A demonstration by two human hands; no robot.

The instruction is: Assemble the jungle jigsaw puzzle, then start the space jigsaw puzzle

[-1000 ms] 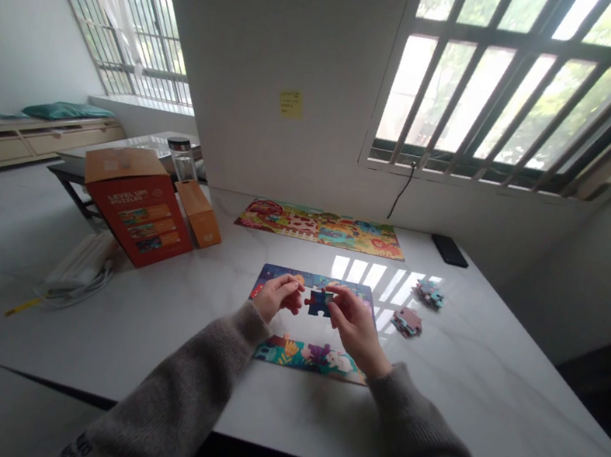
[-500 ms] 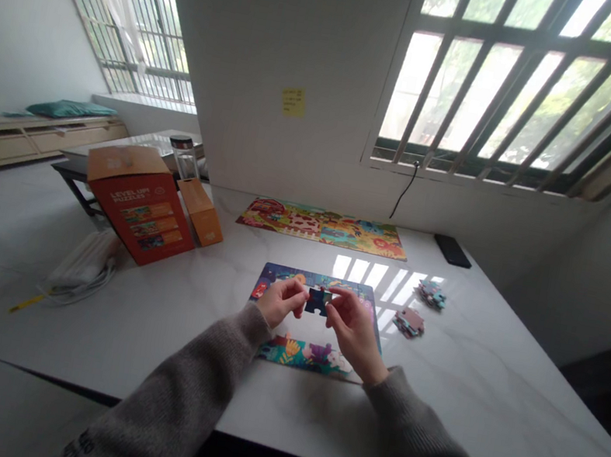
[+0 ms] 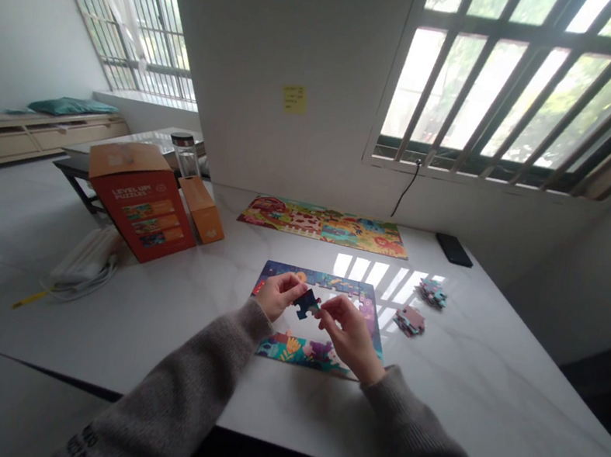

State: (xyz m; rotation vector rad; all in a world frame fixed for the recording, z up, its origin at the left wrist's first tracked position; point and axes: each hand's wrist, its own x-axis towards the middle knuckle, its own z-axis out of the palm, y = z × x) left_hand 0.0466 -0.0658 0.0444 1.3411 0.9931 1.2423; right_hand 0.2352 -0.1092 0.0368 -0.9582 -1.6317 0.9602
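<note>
A dark blue puzzle piece [image 3: 307, 304] is held up between both hands, tilted so that one corner points upward. My left hand [image 3: 278, 296] pinches it at its upper left. On its right edge, the thumb and fingertips of my right hand [image 3: 346, 326] close on it. Beneath the hands lies a partly assembled jigsaw puzzle [image 3: 290, 349], its colourful border joined around a white middle. Part of the border is hidden behind my hands.
Two piles of loose pieces, a pinkish one [image 3: 411, 320] and a bluish one [image 3: 432, 292], lie to the right. Behind are finished puzzles [image 3: 335, 227] and a black phone [image 3: 454, 249]. An orange puzzle box [image 3: 146, 212] and a white power strip [image 3: 83, 264] are at left.
The puzzle piece has been turned from level to a diagonal tilt and shifted slightly left. My right hand has moved a little left and down with it.
</note>
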